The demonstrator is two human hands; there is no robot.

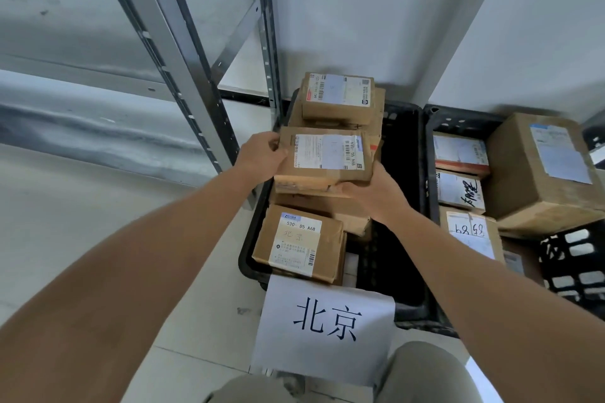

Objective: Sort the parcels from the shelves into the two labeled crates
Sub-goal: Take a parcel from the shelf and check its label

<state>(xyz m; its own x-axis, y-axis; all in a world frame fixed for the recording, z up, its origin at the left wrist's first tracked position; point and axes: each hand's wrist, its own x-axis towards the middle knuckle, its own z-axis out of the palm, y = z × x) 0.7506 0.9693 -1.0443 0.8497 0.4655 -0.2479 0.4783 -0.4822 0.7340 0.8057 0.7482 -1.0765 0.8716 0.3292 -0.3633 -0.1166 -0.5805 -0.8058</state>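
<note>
both hands grip one parcel (324, 159) over the left crate (250, 239): left hand (262, 155) on its left end, right hand (370, 190) apparently curled under its near right corner, above other boxes.

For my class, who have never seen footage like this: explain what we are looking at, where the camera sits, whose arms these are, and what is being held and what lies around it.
There is no machine here. One wide-angle camera is worn on a person's head and looks down, so the two bare arms are the wearer's own.

The left hand and right hand grip opposite ends of a flat brown cardboard parcel with a white shipping label, holding it over a black plastic crate on the floor. A white paper sign with two large Chinese characters hangs on that crate's near rim, and other brown parcels already lie inside.

To the right stands a second black plastic crate, also holding cardboard parcels. At the left rises a grey metal shelf frame.
</note>
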